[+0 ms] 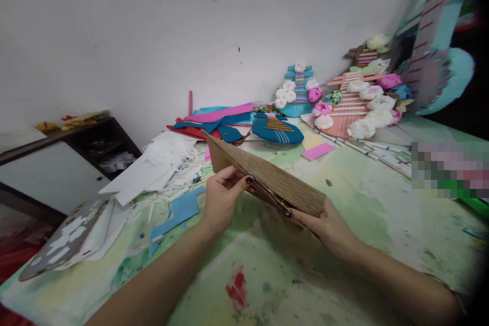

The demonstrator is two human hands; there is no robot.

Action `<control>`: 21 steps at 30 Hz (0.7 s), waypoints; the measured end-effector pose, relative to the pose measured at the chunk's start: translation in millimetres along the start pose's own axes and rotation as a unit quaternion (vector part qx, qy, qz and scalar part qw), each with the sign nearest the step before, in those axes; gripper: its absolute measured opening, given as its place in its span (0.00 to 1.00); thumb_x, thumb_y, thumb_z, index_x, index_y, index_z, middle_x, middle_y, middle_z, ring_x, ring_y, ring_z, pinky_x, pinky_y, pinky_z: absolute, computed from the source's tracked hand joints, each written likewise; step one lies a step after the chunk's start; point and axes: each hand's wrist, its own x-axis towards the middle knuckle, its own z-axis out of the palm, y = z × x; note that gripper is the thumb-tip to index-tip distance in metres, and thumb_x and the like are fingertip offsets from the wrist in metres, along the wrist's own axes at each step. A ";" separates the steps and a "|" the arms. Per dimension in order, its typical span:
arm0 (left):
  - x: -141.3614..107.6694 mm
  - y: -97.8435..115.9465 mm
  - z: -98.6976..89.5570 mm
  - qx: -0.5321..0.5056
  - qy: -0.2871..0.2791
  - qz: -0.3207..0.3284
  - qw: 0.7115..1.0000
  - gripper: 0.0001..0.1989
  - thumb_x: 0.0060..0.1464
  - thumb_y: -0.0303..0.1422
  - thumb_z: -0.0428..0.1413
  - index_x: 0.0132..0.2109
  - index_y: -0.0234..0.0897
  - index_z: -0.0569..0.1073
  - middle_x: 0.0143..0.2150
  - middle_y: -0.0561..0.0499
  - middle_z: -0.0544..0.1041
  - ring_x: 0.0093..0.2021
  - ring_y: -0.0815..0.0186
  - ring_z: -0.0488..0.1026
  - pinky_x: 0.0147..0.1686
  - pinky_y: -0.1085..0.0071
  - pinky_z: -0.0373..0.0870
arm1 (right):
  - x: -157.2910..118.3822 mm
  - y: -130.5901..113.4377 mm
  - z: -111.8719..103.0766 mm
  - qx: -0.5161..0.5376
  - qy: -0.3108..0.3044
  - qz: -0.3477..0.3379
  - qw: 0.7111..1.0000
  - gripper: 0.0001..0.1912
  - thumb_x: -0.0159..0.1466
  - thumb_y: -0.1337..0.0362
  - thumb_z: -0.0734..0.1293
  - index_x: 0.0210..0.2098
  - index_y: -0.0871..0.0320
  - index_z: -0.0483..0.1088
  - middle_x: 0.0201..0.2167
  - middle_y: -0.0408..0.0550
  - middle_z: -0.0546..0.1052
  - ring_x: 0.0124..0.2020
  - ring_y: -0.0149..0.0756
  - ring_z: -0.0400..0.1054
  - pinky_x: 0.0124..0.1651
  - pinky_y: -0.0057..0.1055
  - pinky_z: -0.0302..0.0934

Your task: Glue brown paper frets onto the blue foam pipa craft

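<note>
A brown textured sheet point(282, 178), folded or layered with a smoother brown piece under it, is held tilted above the green-stained table point(355, 275). My left hand point(225, 196) pinches its near edge between thumb and fingers. At the right end, my right hand point(324, 221) grips the sheet, thumb on the near edge. A thin dark strip or tool runs along that edge between my hands; what it is cannot be made out. The undersides of both hands' fingers are partly hidden by the sheet.
Blue paper point(183, 211) and white sheets point(148, 173) lie left. Behind are a dark blue cutout point(277, 130), a pink strip point(318, 151) and flower-decorated instrument shapes point(347, 117). Thin sticks point(376, 155) lie right. A cabinet point(61, 168) stands at the left wall.
</note>
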 end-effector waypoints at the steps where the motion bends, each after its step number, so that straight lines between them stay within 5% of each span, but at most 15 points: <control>1: 0.0 -0.3 -0.4 0.002 -0.003 0.000 1.000 0.05 0.46 0.30 0.64 0.29 0.34 0.76 0.24 0.54 0.74 0.24 0.72 0.70 0.26 0.77 0.69 | -0.2 0.0 -0.8 -0.012 0.005 0.001 1.000 0.34 0.50 0.54 0.72 0.54 0.56 0.66 0.43 0.55 0.77 0.42 0.47 0.71 0.42 0.42 0.69; 15: -3.2 -1.7 -1.5 0.022 -0.021 -0.011 0.999 0.05 0.48 0.31 0.62 0.29 0.34 0.75 0.24 0.53 0.74 0.25 0.72 0.69 0.26 0.77 0.66 | 1.3 -8.6 2.2 0.006 -0.064 -0.026 0.998 0.21 0.53 0.53 0.70 0.43 0.59 0.72 0.44 0.55 0.76 0.45 0.47 0.71 0.45 0.42 0.68; 21: -2.7 -2.1 -1.9 0.032 -0.022 -0.007 0.999 0.06 0.49 0.32 0.62 0.29 0.33 0.75 0.24 0.52 0.74 0.25 0.71 0.70 0.27 0.76 0.66 | 2.0 -8.0 3.2 -0.015 -0.017 -0.033 0.999 0.22 0.51 0.55 0.71 0.43 0.58 0.72 0.45 0.55 0.75 0.47 0.48 0.69 0.51 0.47 0.64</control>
